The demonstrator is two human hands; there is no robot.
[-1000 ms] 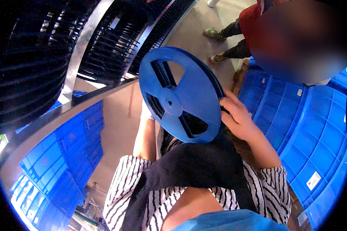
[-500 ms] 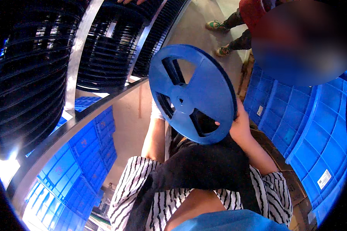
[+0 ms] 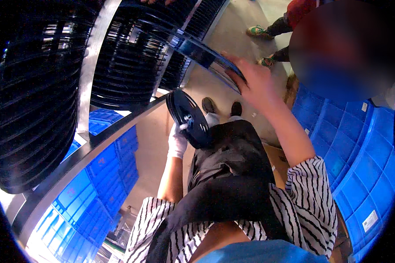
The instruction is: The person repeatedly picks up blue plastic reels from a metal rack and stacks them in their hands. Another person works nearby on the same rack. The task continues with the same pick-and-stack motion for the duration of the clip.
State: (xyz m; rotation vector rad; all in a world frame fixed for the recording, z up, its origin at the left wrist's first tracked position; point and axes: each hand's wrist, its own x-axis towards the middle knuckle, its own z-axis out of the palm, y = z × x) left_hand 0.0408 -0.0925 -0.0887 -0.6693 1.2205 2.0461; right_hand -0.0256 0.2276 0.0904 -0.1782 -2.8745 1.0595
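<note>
My left hand [image 3: 177, 141], in a white glove, is closed on a few smaller black reels [image 3: 189, 115] held together, with its fingers at their hub. In my bare right hand [image 3: 258, 84] is a large blue reel [image 3: 202, 53], seen nearly edge-on and smeared by motion. My fingers grip its near right rim. The far end of this reel overlaps the rows of black reels [image 3: 123, 70] on the rack; I cannot tell whether it touches them.
A metal rack rail [image 3: 114, 124] runs along my left. Blue crates [image 3: 96, 175] stand beneath it, and more blue crates [image 3: 333, 127] are stacked at my right. Another person's shoes [image 3: 260, 30] are on the floor ahead. Someone's fingers [image 3: 156, 1] show at the top edge.
My right hand has swung the blue reel forward and left toward the rack, turning it from face-on to edge-on. The black reels in my left hand, hidden before, now show.
</note>
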